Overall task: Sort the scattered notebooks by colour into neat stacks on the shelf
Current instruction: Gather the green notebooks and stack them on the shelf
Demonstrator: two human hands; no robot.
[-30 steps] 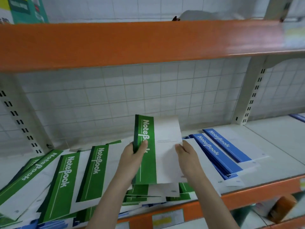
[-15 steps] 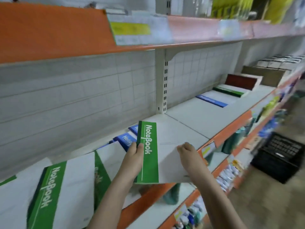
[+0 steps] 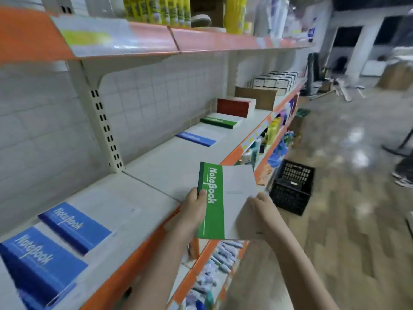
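You hold the green notebook [image 3: 220, 201] off the shelf [image 3: 154, 168], left hand [image 3: 193, 211] pinching its spine, right hand [image 3: 257, 211] gripping the white edge, so it stays flat for the green stack [image 3: 220, 122] farther along, between blue and red.

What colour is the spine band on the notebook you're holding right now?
Green, with white "NoteBook" lettering, on the held notebook; the rest of its cover is white. Head view.

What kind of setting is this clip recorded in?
Most likely a shop aisle, perhaps a stationery or general store. Orange-edged shelving with price-label strips runs along a tiled wall, notebook stacks lie on the middle shelf, bottled goods fill the lower shelf, and a black crate stands on the floor.
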